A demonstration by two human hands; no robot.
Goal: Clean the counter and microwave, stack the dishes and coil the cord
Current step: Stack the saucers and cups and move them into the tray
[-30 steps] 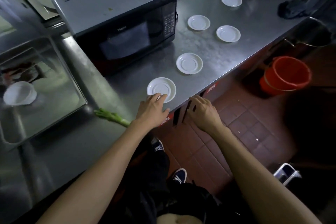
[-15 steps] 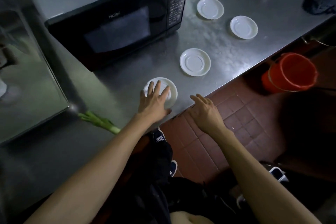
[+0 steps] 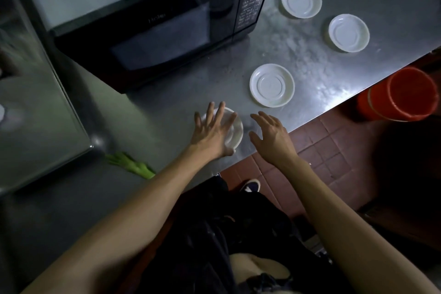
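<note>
The microwave (image 3: 152, 24) door bears a faint "Haier" brand mark.

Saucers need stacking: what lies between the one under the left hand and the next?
Head view: only bare steel counter separates near saucer from next saucer.

Your view is dim; glare streaks the steel counter (image 3: 317, 71) toward two o'clock (brightest patch), motion blur smears the nine o'clock edge, and wide-angle bending curves the borders.

Both bare forearms reach fwd, L hand (image 3: 211, 132) flat w/ fingers (image 3: 210, 112) spread, palm down, R hand (image 3: 272, 137) just beside it, open, fingers loosely curled, holding nothing.
</note>
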